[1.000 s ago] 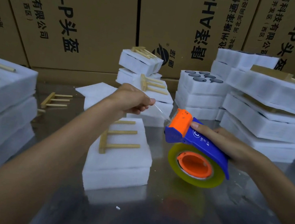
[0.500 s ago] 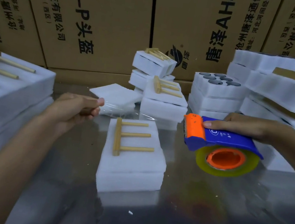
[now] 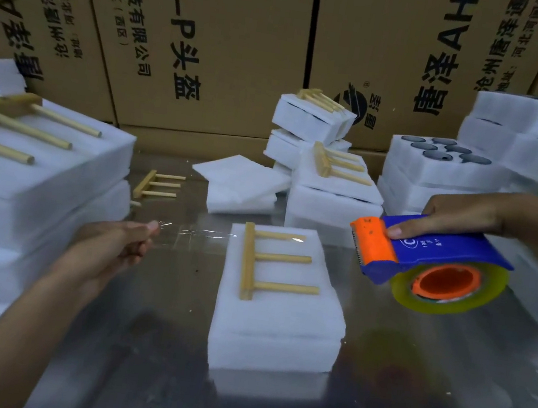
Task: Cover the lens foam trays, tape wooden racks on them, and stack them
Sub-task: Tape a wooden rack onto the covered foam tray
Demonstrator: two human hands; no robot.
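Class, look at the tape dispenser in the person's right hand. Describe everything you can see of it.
The tape dispenser has a blue body with an orange front piece that carries a toothed cutting edge. Under the body sits a roll of clear, yellowish tape on an orange hub. The right hand grips the body from above and holds it in the air, above the shiny table and to the right of the foam tray. A clear strip of tape is pinched by the left hand.

Five three-pronged wooden racks show whole: one on the nearest covered white foam tray, one loose on the shiny metal table, one on the left foam stack, two on the small stacks behind. One open foam tray shows five dark round lenses. There is one blue-and-orange tape dispenser and two bare hands.
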